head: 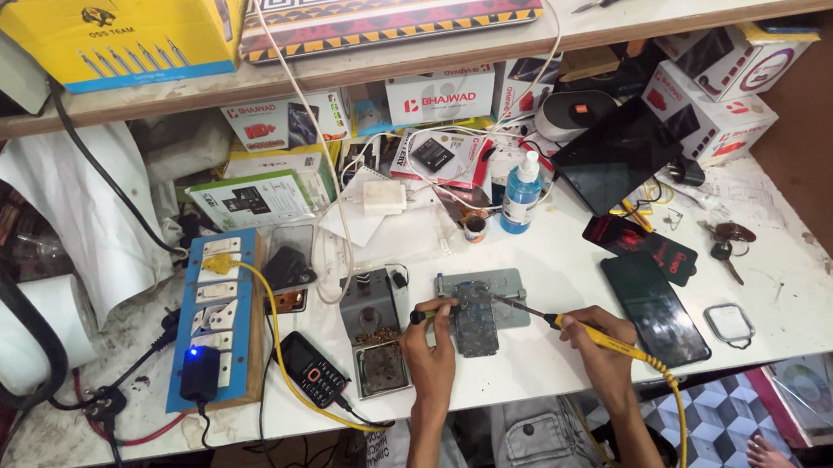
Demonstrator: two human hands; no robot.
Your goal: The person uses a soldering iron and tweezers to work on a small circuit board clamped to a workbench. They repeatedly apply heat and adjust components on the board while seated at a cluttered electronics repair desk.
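A small circuit board (475, 319) lies on a grey metal holder plate (503, 284) at the front of the white bench. My left hand (430, 347) rests at the board's left edge and grips a thin yellow-and-black tool (426, 314). My right hand (594, 334) holds a yellow-handled soldering iron (586, 330) whose metal tip (509, 302) reaches left onto the board's upper right corner. The iron's yellow coiled cord (667, 383) drops off the front edge.
A grey tip-cleaner stand with a tray (377, 336) sits left of the board, then a keypad phone (313, 368) and a blue switchboard (215, 317). A dark smartphone (657, 305), keys (728, 237), a spray bottle (521, 193) and stacked boxes (715, 87) lie right and behind.
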